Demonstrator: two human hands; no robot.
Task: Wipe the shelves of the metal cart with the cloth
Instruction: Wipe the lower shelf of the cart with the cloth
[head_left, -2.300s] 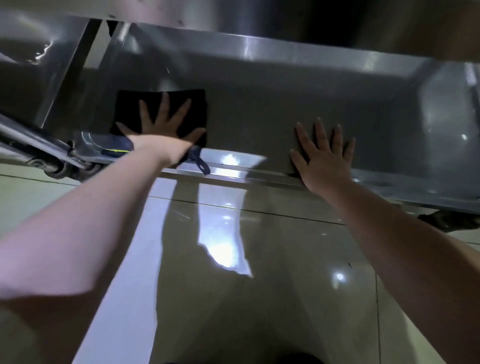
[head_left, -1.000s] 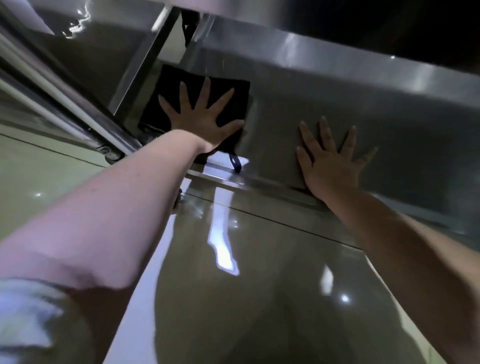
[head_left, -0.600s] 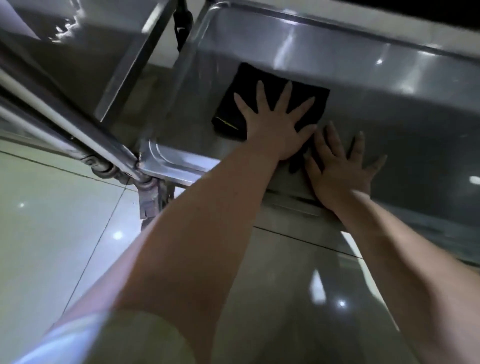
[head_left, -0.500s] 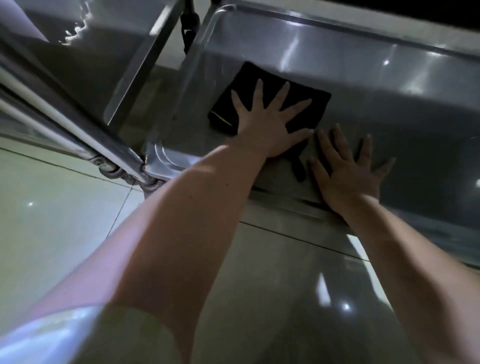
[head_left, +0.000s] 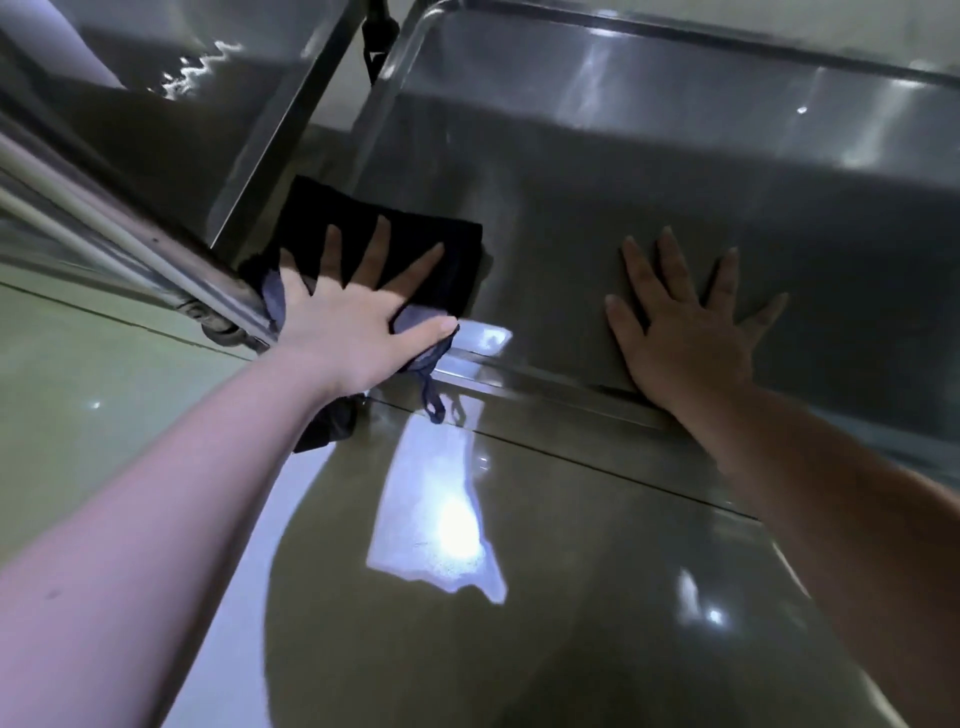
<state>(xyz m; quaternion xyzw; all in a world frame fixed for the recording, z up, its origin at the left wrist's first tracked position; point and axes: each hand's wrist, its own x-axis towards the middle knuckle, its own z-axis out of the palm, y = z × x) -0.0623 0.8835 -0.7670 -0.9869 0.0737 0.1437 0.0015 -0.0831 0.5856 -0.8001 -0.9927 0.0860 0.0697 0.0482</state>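
Two bare hands lie flat on the shiny steel cart shelf (head_left: 623, 156): the left hand (head_left: 343, 322), fingers spread, presses the folded black cloth (head_left: 395, 234) into the shelf's front-left corner, swept back from mid-shelf, where the right hand (head_left: 685, 332) rests open. The shelf's right half likely remains unwiped.

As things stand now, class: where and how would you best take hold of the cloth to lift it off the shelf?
Probably pinch the cloth by its near edge, where it spills over the front of the shelf beside the loop, coming from the front. The rest lies flat under the left hand, and the post crowds its left.
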